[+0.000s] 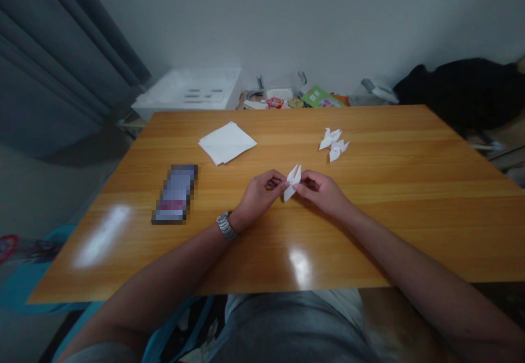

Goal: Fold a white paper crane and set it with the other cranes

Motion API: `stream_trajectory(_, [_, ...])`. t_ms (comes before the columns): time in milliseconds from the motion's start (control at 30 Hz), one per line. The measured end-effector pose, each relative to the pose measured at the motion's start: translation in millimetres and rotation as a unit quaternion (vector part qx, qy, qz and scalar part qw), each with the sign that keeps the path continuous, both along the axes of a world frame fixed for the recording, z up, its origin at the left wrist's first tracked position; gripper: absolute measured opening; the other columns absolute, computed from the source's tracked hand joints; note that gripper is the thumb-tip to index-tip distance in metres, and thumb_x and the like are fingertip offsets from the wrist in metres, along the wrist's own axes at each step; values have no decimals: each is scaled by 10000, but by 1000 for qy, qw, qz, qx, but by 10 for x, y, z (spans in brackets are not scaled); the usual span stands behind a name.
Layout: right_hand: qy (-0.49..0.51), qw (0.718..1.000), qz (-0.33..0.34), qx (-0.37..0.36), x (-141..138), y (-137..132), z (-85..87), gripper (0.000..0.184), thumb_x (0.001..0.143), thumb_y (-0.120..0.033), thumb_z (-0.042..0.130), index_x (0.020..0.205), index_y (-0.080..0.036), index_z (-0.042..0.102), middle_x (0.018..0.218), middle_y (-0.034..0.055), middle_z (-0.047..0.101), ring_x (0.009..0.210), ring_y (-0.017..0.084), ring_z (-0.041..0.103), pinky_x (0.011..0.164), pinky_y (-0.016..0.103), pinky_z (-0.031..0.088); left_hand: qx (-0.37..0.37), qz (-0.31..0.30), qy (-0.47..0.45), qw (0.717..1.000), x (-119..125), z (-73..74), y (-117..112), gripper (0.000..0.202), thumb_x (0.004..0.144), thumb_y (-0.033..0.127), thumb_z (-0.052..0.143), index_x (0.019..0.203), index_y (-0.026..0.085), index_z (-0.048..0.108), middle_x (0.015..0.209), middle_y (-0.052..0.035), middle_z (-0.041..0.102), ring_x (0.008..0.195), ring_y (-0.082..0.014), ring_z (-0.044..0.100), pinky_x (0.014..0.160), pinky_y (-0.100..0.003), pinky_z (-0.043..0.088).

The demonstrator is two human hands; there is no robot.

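Between my two hands, above the middle of the table, is a small white folded-paper crane (292, 181) with two narrow points sticking up. My left hand (266, 189) pinches its left side between thumb and fingers, and a metal watch (227, 226) circles that wrist. On the other side, my right hand (320, 189) pinches the paper with its thumb on the near face. Two finished-looking white paper cranes (330, 139) rest close together on the table, beyond my right hand. Parts of the curled fingers are hidden behind the thumbs.
A stack of white paper sheets (228, 143) lies at the back left of the wooden table (394, 215). Nearer on the left lies a phone (175, 194), its screen blurred. Behind the table are a white foam box (192, 89) and a green booklet (322, 97).
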State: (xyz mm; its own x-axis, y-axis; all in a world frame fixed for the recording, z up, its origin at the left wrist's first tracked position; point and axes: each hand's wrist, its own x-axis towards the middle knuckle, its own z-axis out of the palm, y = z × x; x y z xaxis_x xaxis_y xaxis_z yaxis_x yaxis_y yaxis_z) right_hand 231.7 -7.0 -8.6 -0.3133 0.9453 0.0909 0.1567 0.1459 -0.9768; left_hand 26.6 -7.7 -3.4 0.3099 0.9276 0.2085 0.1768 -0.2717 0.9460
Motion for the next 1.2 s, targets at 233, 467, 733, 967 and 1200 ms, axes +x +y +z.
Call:
stream_trajectory(233, [19, 1000, -10, 7, -32, -4, 22, 265, 830, -451, 755, 926, -214, 684, 927, 49, 731, 855, 218, 688, 810, 356, 533, 15, -9, -6, 1000, 28, -27, -25, 203, 930, 361, 672, 942, 160, 644, 852, -37, 718, 772, -137, 690, 722, -244, 555])
stream_trajectory(467, [-5, 1000, 2, 5, -10, -6, 9, 244, 832, -439, 752, 902, -215, 684, 866, 27, 719, 788, 199, 663, 738, 328, 517, 36, 10, 5, 999, 12, -20, -11, 170, 932, 329, 662, 974, 165, 640, 918, -42, 724, 822, -144, 697, 781, -264, 572])
stream_trajectory(733, [25, 999, 8, -23, -21, -10, 35, 289, 778, -419, 800, 946, -217, 680, 918, 32, 741, 831, 200, 687, 792, 337, 538, 31, 27, -8, 999, 2, -25, 13, 137, 928, 301, 661, 953, 168, 642, 918, -41, 729, 808, -138, 689, 769, -263, 567])
stream_trajectory(967, [5, 1000, -22, 2, -17, 5, -1, 275, 812, -449, 753, 904, -206, 662, 878, 40, 723, 795, 198, 680, 754, 337, 547, 20, 31, -22, 999, 3, -32, 20, 158, 924, 314, 669, 953, 164, 631, 918, -45, 710, 793, -126, 666, 749, -252, 556])
stream_trajectory(1200, [-128, 971, -98, 176, 53, 33, 35, 164, 892, -388, 675, 918, -226, 683, 885, 53, 688, 774, 205, 637, 715, 349, 518, -9, 50, -60, 997, 25, -10, 9, 291, 880, 343, 728, 1046, 167, 566, 866, -22, 643, 781, -112, 631, 703, -214, 518])
